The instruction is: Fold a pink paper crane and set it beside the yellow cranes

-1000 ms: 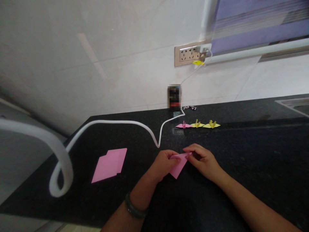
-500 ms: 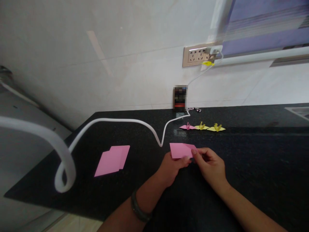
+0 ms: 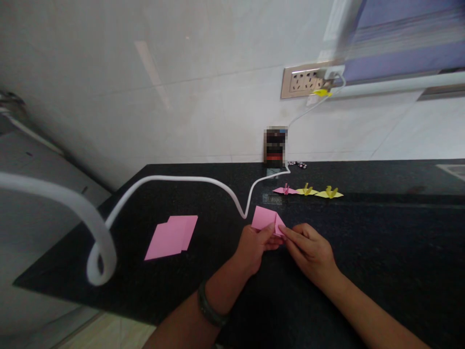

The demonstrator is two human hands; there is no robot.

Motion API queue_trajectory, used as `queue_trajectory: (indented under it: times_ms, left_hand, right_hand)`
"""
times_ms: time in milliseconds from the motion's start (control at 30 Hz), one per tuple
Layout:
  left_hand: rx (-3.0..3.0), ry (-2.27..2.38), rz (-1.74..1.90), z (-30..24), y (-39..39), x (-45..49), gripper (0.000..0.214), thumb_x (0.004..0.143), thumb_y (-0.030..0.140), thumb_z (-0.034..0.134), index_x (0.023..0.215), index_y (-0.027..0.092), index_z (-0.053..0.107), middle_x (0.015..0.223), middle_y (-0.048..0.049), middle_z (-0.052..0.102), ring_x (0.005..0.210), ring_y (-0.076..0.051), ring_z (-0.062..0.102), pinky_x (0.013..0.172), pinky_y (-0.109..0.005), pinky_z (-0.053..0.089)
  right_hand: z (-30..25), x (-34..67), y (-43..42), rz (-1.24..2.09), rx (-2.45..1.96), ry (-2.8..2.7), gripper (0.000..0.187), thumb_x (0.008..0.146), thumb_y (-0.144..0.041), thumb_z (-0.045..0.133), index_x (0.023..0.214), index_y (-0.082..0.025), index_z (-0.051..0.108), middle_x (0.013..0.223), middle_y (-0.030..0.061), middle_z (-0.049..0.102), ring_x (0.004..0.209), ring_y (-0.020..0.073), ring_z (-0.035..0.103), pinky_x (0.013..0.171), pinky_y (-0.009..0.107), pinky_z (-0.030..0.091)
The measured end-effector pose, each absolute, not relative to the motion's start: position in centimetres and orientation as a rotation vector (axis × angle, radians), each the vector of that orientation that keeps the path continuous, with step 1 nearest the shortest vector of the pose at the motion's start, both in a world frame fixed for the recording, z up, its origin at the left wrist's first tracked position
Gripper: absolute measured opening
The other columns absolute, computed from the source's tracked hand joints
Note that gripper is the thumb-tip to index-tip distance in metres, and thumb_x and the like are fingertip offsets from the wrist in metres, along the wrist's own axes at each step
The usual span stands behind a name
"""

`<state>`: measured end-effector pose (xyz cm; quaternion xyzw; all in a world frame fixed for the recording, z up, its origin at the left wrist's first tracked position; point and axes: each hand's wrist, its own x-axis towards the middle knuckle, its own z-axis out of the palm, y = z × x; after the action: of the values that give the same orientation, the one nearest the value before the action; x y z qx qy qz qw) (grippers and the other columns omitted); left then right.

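Note:
My left hand (image 3: 255,245) and my right hand (image 3: 308,249) both pinch a folded pink paper (image 3: 267,219) just above the black countertop (image 3: 381,242). The paper sticks up and away from my fingers, with a fold line running through it. My left thumb and fingers close on its lower left edge. My right fingers close on its lower right corner. A dark band sits on my left wrist.
Two loose pink sheets (image 3: 172,236) lie overlapped to the left. Three finished paper cranes, one pink (image 3: 285,190) and two yellow (image 3: 319,192), stand in a row behind. A white cable (image 3: 181,180) loops across the counter to a wall socket (image 3: 308,81). A dark device (image 3: 275,147) leans on the wall.
The pink paper has turned in my hands, from a flat rectangle to a shape with a raised folded flap. My hands stayed close together at the same spot.

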<state>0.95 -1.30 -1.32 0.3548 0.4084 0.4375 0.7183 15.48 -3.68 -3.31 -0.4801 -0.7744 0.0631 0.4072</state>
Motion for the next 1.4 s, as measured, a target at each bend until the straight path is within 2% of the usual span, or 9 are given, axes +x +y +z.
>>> queue_trajectory:
  times_ms: [267, 600, 1400]
  left_hand:
    - [0.733, 0.895, 0.957, -1.32, -0.99, 0.74, 0.038, 0.064, 0.041, 0.059, 0.075, 0.005, 0.06, 0.062, -0.0105, 0.062, 0.058, -0.017, 0.059, 0.056, -0.026, 0.043]
    - [0.717, 0.935, 0.963, -1.4, -1.03, 0.79, 0.039, 0.062, 0.044, 0.059, 0.071, 0.005, 0.06, 0.064, -0.011, 0.062, 0.061, -0.018, 0.059, 0.065, -0.032, 0.044]
    - [0.683, 0.914, 0.917, -1.33, -1.11, 0.81, 0.038, 0.06, 0.042, 0.062, 0.071, 0.006, 0.06, 0.067, -0.0106, 0.062, 0.062, -0.016, 0.058, 0.065, -0.029, 0.043]
  right_hand:
    - [-3.28, 15.59, -3.51, 0.117, -1.2, -2.025, 0.036, 0.077, -0.017, 0.048, 0.112, -0.023, 0.051, 0.074, 0.0038, 0.049, 0.062, 0.0117, 0.047, 0.053, 0.023, 0.041]
    - [-3.24, 15.59, -3.4, 0.078, -1.244, -2.069, 0.034, 0.078, -0.021, 0.046, 0.111, -0.026, 0.052, 0.071, 0.0032, 0.051, 0.059, 0.0115, 0.047, 0.051, 0.023, 0.04]
    - [-2.89, 15.51, -3.37, 0.076, -1.263, -2.098, 0.03, 0.078, -0.022, 0.046, 0.106, -0.025, 0.056, 0.068, 0.0032, 0.049, 0.059, 0.012, 0.046, 0.05, 0.023, 0.039]
